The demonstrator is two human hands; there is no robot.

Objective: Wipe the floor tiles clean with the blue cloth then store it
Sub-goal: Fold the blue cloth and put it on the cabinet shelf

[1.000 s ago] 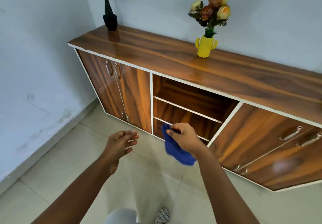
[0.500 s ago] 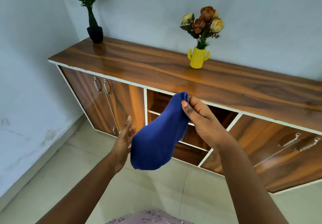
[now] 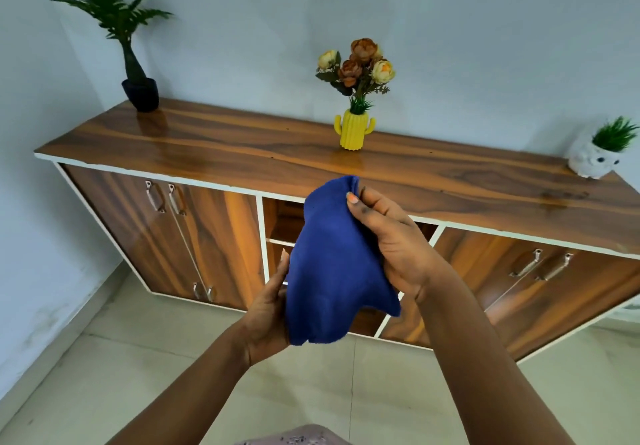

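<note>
The blue cloth (image 3: 332, 264) hangs in the air in front of the wooden sideboard (image 3: 242, 154), well above the beige floor tiles (image 3: 138, 368). My right hand (image 3: 398, 247) pinches its top edge between thumb and fingers. My left hand (image 3: 268, 309) grips the cloth's lower left side; its fingers are mostly hidden behind the fabric. The cloth covers much of the sideboard's open shelf compartment (image 3: 282, 219).
On the sideboard top stand a black potted plant (image 3: 138, 91) at the left, a yellow cactus vase with flowers (image 3: 353, 129) in the middle and a white owl planter (image 3: 592, 157) at the right. Closed double doors flank the open shelves. A pale wall runs along the left.
The view has tilted up and both hands rose with the cloth from near floor level. My left hand, open and apart a second ago, now holds the cloth's lower side.
</note>
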